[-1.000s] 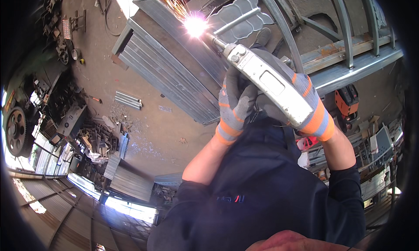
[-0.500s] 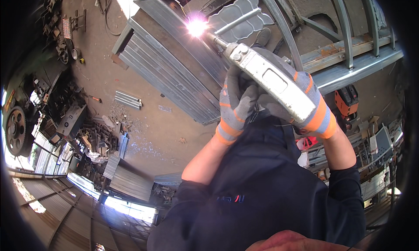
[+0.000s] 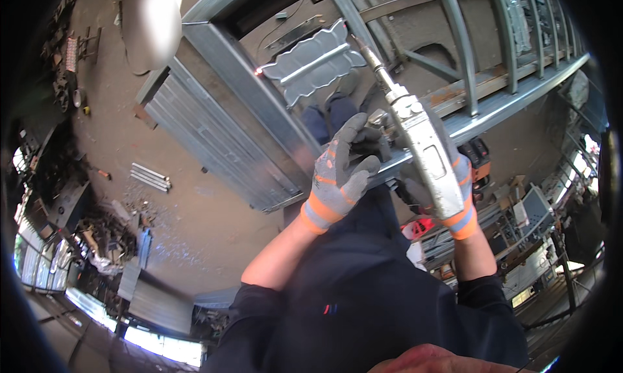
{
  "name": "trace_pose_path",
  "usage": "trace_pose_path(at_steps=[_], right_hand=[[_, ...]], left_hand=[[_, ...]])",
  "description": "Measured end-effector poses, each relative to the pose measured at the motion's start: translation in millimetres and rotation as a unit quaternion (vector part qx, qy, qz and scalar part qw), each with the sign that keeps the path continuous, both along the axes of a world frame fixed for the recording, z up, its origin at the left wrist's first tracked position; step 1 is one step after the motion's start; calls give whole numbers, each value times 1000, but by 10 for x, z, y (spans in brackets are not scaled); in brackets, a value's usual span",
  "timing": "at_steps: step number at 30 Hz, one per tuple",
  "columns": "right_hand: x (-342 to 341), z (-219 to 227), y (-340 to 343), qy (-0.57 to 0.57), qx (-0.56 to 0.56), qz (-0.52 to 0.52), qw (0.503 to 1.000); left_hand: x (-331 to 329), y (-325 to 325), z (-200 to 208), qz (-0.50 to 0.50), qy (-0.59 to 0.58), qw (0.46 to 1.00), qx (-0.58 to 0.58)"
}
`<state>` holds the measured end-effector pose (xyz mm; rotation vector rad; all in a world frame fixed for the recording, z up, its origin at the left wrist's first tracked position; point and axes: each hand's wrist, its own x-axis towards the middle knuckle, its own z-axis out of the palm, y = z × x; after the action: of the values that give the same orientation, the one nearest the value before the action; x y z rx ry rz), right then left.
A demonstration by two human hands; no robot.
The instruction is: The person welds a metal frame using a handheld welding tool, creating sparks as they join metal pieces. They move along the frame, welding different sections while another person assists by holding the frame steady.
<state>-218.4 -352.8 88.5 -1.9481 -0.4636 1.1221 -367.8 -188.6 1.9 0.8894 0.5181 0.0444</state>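
Note:
My right hand, in a grey and orange work glove, is closed round a silver handheld welding gun. The gun's narrow nozzle points up and away, apart from the metal. My left hand, gloved alike, is held empty with fingers apart and half curled, near the metal frame's near edge. Beyond it lies a grey steel frame of square tubes. Inside its opening sits a wavy-edged grey metal plate with a straight bar across it. A small red-hot spot glows where the bar's left end meets the frame.
Ribbed metal panels adjoin the frame on the left. Upright bars of a railing-like section stand at the right. Short metal tubes lie on the floor at left. An orange and black machine is beyond my right hand.
The bright welding arc and sparks are gone. The welding gun has swung right, away from the frame, in my right hand. My left hand has come away from the gun, its fingers spreading.

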Motion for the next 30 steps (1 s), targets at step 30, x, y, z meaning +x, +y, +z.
trace_pose_path(at_steps=[30], right_hand=[[-502, -225, 641, -137, -2, -26, 990]], left_hand=[[-59, 213, -453, -30, -149, 971, 185]])
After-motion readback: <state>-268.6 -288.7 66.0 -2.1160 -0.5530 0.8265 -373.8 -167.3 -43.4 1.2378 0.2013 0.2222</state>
